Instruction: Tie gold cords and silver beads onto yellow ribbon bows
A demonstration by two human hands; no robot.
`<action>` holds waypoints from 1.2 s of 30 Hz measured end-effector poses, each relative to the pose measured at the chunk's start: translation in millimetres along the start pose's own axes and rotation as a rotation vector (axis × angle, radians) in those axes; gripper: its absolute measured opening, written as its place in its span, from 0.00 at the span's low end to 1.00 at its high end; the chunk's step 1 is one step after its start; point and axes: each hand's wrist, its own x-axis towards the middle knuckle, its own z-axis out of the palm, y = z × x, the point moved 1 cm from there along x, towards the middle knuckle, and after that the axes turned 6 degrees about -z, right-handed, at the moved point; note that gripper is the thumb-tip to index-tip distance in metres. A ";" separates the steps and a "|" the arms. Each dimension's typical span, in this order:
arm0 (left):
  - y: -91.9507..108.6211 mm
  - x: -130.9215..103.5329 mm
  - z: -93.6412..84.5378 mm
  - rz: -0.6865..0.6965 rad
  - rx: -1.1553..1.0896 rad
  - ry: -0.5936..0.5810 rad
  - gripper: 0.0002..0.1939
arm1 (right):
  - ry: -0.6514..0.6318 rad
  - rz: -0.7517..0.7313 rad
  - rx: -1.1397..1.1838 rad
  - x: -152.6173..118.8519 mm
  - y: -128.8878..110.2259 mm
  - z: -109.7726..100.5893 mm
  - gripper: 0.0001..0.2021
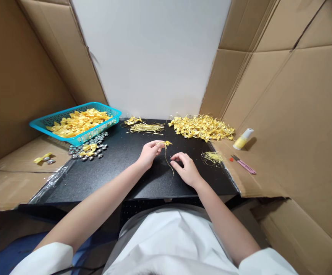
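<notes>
Above the middle of the black tabletop, my left hand (151, 152) pinches a small yellow ribbon bow (168, 143) between thumb and fingertips. From the bow a thin gold cord (169, 165) hangs down toward the table. My right hand (186, 169) is beside the cord, its fingers curved and apart from the thumb, and I see nothing in it. Behind my hands lies a bundle of straight gold cords (147, 128), with a few corded bows (133, 120) at its left end.
A turquoise basket (75, 139) of yellow bows stands at left, with silvery beads (99, 151) before it. Finished-looking bows (203, 128) are heaped at back right. Thread scraps (212, 157), pink-handled snips (244, 165) and a thread spool (243, 139) lie right. Cardboard walls surround the table.
</notes>
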 end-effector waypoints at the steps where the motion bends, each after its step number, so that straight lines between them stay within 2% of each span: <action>1: 0.6 -1.2 0.7 0.005 0.023 0.008 0.13 | 0.032 0.034 0.060 2.8 1.7 2.8 0.06; 4: 1.6 -6.0 3.6 0.047 0.090 0.005 0.12 | 0.005 0.124 0.211 12.6 5.4 17.1 0.12; 7: 0.7 -10.0 6.0 0.091 0.143 -0.027 0.13 | -0.038 0.137 0.305 19.0 4.6 29.5 0.09; 9: -0.6 -11.1 6.4 0.123 0.170 -0.042 0.13 | -0.019 0.115 0.318 18.9 1.9 30.9 0.15; 13: -4.4 -8.4 4.6 0.188 0.245 -0.031 0.13 | 0.027 0.013 0.259 12.3 -5.4 21.0 0.19; 16: -7.5 -4.5 1.8 0.220 0.320 0.002 0.13 | 0.063 -0.010 0.242 7.1 -9.2 13.2 0.20; 22: -10.2 -1.0 -1.8 0.219 0.381 0.051 0.12 | 0.140 -0.102 0.260 0.2 -12.8 6.0 0.22; 25: -10.1 -1.4 -0.8 0.218 0.396 0.035 0.12 | 0.193 -0.115 0.268 -1.7 -13.1 3.8 0.22; 29: -9.5 -1.9 0.3 0.202 0.393 0.044 0.12 | 0.191 -0.137 0.240 -3.7 -13.8 3.4 0.22; 33: -9.3 -2.5 -0.4 0.192 0.381 0.048 0.11 | 0.198 -0.099 0.156 -4.6 -14.2 2.8 0.22; 36: -9.6 -3.1 -0.9 0.179 0.376 0.059 0.11 | 0.264 -0.079 0.081 -4.7 -14.5 0.2 0.21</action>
